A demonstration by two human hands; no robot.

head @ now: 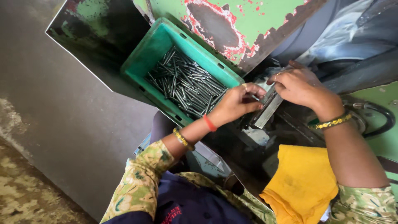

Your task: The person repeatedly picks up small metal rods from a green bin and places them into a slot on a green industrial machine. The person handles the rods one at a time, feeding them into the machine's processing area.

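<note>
Dark apron (195,205): nearest the lens, at 6 o'clock of the frame, navy with red stitching, between two floral sleeves.
Floor (62,124): grey concrete at 9 o'clock, worn and mottled toward 7 o'clock.
Left sleeve (139,182): green-yellow floral print, at 7 o'clock of the apron.
Green crate (145,56): teal plastic bin at 11 o'clock of the left hand, tilted, set against the machine body.
Metal pins (184,83): heap of thin grey rods inside the crate, lying mostly parallel, some crossed.
Left wrist: yellow bangle (181,138) and red band (210,123), at 7 o'clock of the left hand.
Left hand (236,103): fingers curled in, tips pinched together at the near end of the metal block; what sits between them too small to tell, maybe a pin, cannot confirm.
Metal block (267,110): bright steel fixture between both hands, running 1 to 7 o'clock, touched by both.
Right hand (300,85): at 2 o'clock of the left hand, fingers bent down onto the top of the block, resting or pressing; closed grasp not visible, cannot tell.
Right wrist: gold-green bangle (333,121).
Yellow cloth (302,182): on the lap at 5 o'clock of the block, under the right forearm.
Machine body (244,25): green paint flaking to red and bare metal, at 12 o'clock.
Black hose (379,118): looped at 3 o'clock of the right wrist.
</note>
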